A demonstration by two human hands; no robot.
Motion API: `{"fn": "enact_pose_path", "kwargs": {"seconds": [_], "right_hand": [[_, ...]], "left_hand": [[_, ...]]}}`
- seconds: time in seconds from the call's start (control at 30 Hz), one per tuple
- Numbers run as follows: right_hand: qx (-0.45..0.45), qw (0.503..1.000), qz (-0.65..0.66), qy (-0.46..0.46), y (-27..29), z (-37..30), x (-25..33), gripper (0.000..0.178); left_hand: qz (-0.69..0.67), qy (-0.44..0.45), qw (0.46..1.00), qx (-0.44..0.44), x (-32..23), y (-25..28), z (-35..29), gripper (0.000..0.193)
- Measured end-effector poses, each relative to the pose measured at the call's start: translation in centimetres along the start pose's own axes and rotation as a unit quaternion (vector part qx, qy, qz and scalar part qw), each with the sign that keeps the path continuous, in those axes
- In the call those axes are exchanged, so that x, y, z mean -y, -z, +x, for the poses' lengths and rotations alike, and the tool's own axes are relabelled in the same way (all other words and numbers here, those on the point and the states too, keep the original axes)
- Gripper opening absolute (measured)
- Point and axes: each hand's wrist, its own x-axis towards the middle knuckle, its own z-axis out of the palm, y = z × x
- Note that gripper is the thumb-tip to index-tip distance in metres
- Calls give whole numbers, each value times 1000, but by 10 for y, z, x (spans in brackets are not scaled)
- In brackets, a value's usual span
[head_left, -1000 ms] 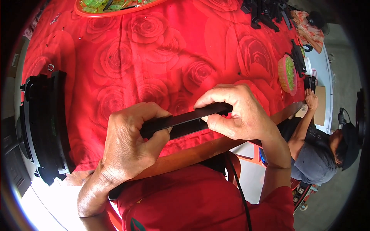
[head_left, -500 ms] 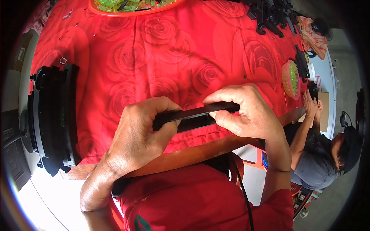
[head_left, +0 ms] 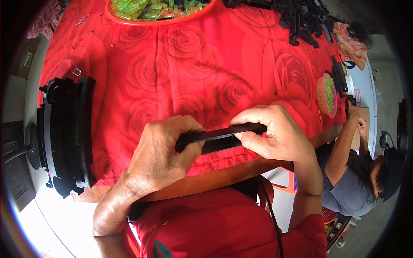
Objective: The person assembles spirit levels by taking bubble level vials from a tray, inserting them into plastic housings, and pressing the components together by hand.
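A long, narrow black plastic part (head_left: 218, 139) is held level above the table's near edge, with a hollow channel showing along its side. My left hand (head_left: 165, 152) is closed on its left end, thumb below and fingers over the top. At the other end my right hand (head_left: 275, 133) pinches it between thumb and fingers. Both ends of the part are hidden in my hands. To the left of my left hand lies a row of similar long black parts (head_left: 64, 133) side by side at the table's edge.
A red tray (head_left: 159, 22) of green-yellow clear pieces stands at the far side. Black parts (head_left: 297, 21) are heaped at the far right. Nearer on the right is a pink basket (head_left: 322, 95) of small green pieces. A co-worker (head_left: 350, 180) sits at the right, hands at the table.
The whole view has shifted slightly, so the table appears a little lower and to the right. Both my hands keep their hold on the black part. The co-worker's hands have moved.
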Motion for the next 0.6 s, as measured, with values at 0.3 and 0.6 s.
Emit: {"fn": "enact_pose_path", "kwargs": {"seconds": [0.3,0.6], "right_hand": [[-19,994,-33,105,-21,15,-5,21],[-105,967,-73,219,-44,40,-28,21]], "left_hand": [[260,-51,964,25,-25,26,-9,34],[336,-135,918,-159,16,-2,9,23]]}}
